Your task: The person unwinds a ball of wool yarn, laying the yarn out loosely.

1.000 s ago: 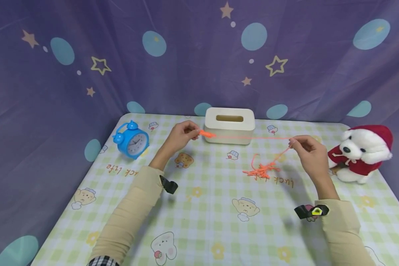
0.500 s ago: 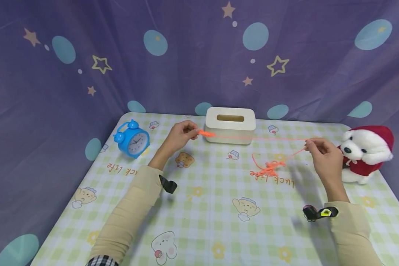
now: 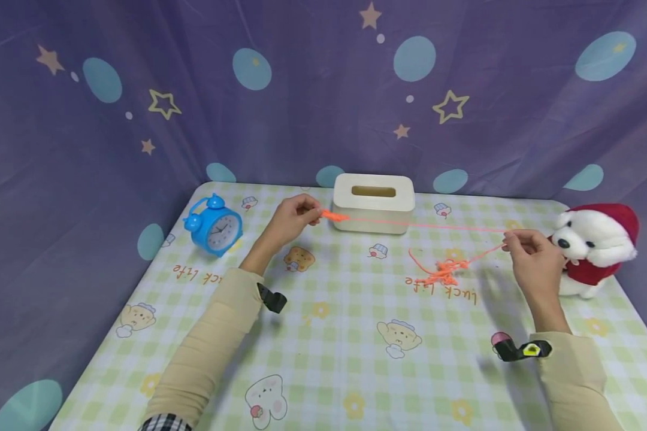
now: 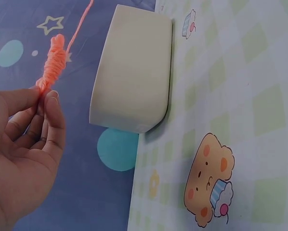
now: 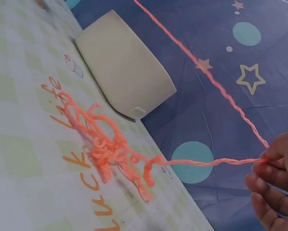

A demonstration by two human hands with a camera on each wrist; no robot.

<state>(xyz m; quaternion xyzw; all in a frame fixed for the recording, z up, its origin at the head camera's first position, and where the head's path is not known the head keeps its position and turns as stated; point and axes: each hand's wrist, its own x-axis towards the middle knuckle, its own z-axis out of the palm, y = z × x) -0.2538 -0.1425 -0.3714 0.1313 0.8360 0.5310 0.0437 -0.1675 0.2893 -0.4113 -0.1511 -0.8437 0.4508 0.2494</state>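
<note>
My left hand (image 3: pixel 296 216) pinches one end of a small wound bundle of orange yarn (image 4: pixel 55 62) between thumb and fingertips, above the table. From that bundle a single strand (image 5: pixel 202 65) runs nearly level to the right, in front of the tissue box. Thumb and index finger of my right hand (image 3: pixel 536 257) pinch the strand beside the plush bear. Beyond the pinch the yarn slopes down to a loose tangled heap (image 3: pixel 444 272) on the tablecloth, whose free tail curls up on its left. In the right wrist view the strand looks twisted.
A cream tissue box (image 3: pixel 374 206) stands at the back middle. To the left is a blue alarm clock (image 3: pixel 215 227). A white plush bear (image 3: pixel 593 245) in red sits at the right, partly behind my right hand. A purple curtain (image 3: pixel 323 90) hangs behind the checked table (image 3: pixel 339 353).
My right hand has moved right and slightly down, lengthening the stretched strand. The loose heap has been dragged a little to the right. My left hand has stayed nearly in place.
</note>
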